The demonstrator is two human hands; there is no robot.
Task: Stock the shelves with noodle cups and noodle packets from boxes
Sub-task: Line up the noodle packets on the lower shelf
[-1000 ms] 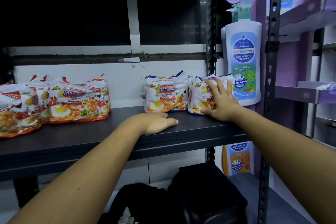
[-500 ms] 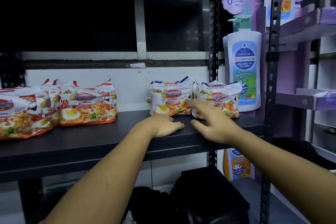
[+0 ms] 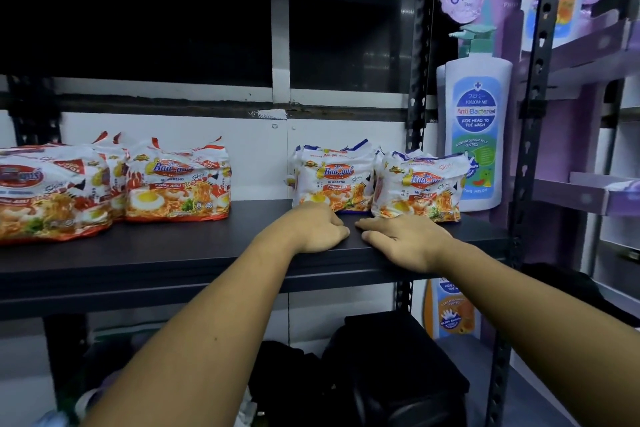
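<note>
Both hands lie on the matte black metal shelf (image 3: 173, 246) near its front edge, holding nothing. The left hand (image 3: 318, 229) rests with fingers loosely bent, while the right hand (image 3: 405, 239) lies flat and relaxed. Just behind them, towards the right end, stand two crinkly, pillow-shaped blue-trimmed noodle multipacks (image 3: 332, 180), side by side. Glossy red-trimmed noodle multipacks (image 3: 176, 184) sit towards the left end. A smooth white plastic pump bottle (image 3: 478, 135) stands past the right edge.

The left hand (image 3: 320, 230) and right hand (image 3: 407, 243) are bare, as are both forearms (image 3: 207, 333).
</note>
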